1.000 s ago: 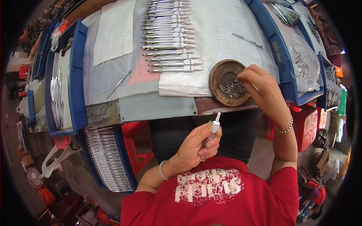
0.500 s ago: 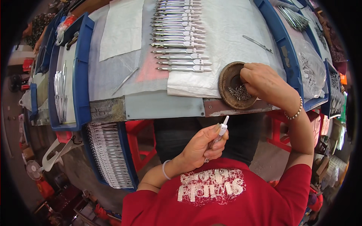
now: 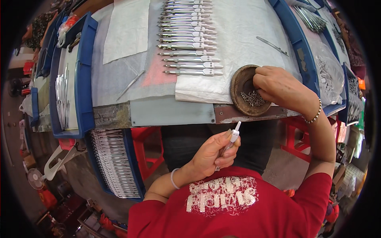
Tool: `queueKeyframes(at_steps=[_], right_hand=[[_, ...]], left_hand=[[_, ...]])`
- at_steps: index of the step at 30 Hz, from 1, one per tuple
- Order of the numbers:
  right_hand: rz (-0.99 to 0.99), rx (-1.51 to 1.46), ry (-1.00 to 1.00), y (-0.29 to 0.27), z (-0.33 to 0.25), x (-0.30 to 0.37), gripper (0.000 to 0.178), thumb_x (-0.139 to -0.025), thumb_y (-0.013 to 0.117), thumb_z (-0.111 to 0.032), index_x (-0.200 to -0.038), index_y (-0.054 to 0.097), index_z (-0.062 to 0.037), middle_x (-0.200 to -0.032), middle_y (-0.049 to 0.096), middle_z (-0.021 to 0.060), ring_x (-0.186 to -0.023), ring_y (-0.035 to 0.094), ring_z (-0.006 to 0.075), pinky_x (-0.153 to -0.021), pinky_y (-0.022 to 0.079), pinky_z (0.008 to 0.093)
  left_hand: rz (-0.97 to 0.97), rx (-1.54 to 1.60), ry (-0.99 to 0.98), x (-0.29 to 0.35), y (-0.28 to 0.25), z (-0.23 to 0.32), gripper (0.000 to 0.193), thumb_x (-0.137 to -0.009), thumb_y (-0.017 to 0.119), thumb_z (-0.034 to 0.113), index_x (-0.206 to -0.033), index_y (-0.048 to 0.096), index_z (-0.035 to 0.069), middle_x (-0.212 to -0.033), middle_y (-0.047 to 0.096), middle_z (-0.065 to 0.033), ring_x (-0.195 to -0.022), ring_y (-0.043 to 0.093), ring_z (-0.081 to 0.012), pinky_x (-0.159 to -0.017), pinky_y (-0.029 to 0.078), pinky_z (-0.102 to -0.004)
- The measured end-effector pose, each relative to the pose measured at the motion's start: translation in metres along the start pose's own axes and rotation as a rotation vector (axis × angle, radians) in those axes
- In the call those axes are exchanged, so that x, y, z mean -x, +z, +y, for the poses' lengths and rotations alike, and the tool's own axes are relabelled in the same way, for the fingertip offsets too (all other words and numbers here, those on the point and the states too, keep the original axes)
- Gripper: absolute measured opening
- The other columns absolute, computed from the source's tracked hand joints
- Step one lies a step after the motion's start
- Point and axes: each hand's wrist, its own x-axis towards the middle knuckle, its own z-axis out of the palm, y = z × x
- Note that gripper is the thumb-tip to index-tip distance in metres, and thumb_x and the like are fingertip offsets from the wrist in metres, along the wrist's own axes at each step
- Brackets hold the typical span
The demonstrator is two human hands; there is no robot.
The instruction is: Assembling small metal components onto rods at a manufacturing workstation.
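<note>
My left hand (image 3: pixel 214 155) is closed around a slim metal tool with a white tip (image 3: pixel 235 133), held close to my chest below the table edge. My right hand (image 3: pixel 279 86) reaches into a round brown wooden bowl (image 3: pixel 238 81) at the table's front edge, fingertips down among several small metal pins (image 3: pixel 252 98). Whether it has pinched a pin is hidden by the fingers. A row of several finished metal tools (image 3: pixel 188 39) lies on white paper (image 3: pixel 242 35) just left of the bowl.
Blue trays flank the table: one on the left (image 3: pixel 84 75) with metal pieces, one on the right (image 3: pixel 295 43) with bagged parts (image 3: pixel 327 77). A lower blue tray (image 3: pixel 131 166) holds rows of tools. A loose metal rod (image 3: pixel 272 45) lies behind the bowl. Red stools (image 3: pixel 147 152) stand underneath.
My right hand has dipped deeper into the bowl among the pins. My left hand stays near my chest with the tool. The view has shifted slightly.
</note>
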Motion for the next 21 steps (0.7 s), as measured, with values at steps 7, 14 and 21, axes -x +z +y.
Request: queueKeyframes(at_steps=[7, 14, 21], right_hand=[[0.179, -0.185, 0.071, -0.004, -0.001, 0.006, 0.012, -0.070, 0.057, 0.001, -0.074, 0.046, 0.0018, -0.070, 0.050, 0.0136, -0.065, 0.053, 0.0288, -0.059, 0.043, 0.0344], [0.481, -0.764, 0.376, -0.003, -0.013, 0.017, 0.007, -0.076, 0.061, 0.003, -0.078, 0.054, 0.0018, -0.066, 0.053, 0.0005, -0.063, 0.049, 0.0050, -0.057, 0.042, 0.0207], [0.455, -0.780, 0.208, 0.001, -0.067, 0.025, 0.011, -0.071, 0.057, 0.008, -0.079, 0.061, 0.0030, -0.073, 0.060, 0.0091, -0.066, 0.057, 0.0180, -0.060, 0.044, 0.0260]], left_hand=[[0.002, -0.020, 0.001, 0.001, 0.000, 0.002, 0.032, -0.093, 0.044, 0.038, -0.093, 0.050, 0.006, -0.060, 0.040, 0.0044, -0.039, 0.029, -0.0021, -0.038, 0.024, -0.0186], [0.014, 0.020, 0.038, -0.001, -0.001, 0.008, 0.031, -0.095, 0.042, 0.035, -0.093, 0.052, 0.005, -0.060, 0.041, 0.0032, -0.039, 0.028, -0.0026, -0.037, 0.024, -0.0183], [0.041, 0.020, 0.048, -0.003, -0.003, 0.003, 0.026, -0.094, 0.044, 0.030, -0.091, 0.052, 0.005, -0.058, 0.041, 0.0029, -0.038, 0.029, -0.0025, -0.034, 0.022, -0.0178]])
